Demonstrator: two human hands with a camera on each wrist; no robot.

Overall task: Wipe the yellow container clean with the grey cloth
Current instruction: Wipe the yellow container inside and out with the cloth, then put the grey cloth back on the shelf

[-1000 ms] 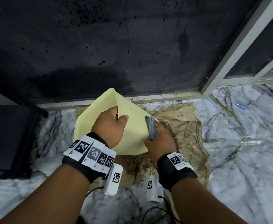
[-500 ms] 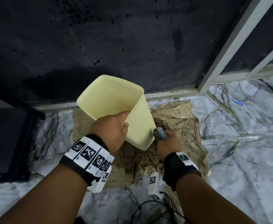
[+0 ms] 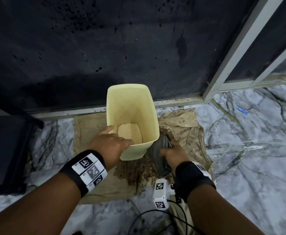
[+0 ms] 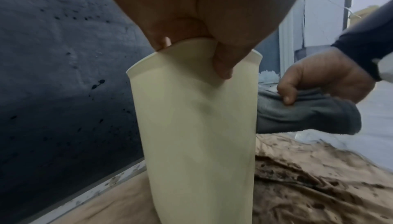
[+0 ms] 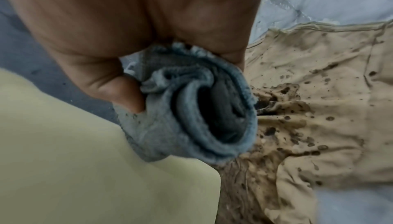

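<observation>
The yellow container (image 3: 132,106) stands mouth up on a stained beige cloth, and dark marks show around its inner base. My left hand (image 3: 110,143) pinches its near rim; in the left wrist view the thumb lies on the outer wall of the container (image 4: 195,135) and a finger lies behind the rim. My right hand (image 3: 174,153) grips the bunched grey cloth (image 3: 157,150) low against the container's right outer side. The left wrist view shows the right hand (image 4: 325,76) curled over the grey cloth (image 4: 297,120). The right wrist view shows the rolled grey cloth (image 5: 180,118) beside the yellow container (image 5: 74,160).
The beige cloth (image 3: 181,129) is spattered with brown dirt and lies on a marble floor (image 3: 249,158). A dark spotted wall (image 3: 105,48) and a metal frame (image 3: 232,53) stand behind. A black object (image 3: 3,150) sits at the left. Cables (image 3: 155,216) trail near me.
The container has been turned from tilted, mouth facing away, to upright with its mouth towards me. My left hand shifted to the near rim. My right hand with the cloth dropped to the container's right side.
</observation>
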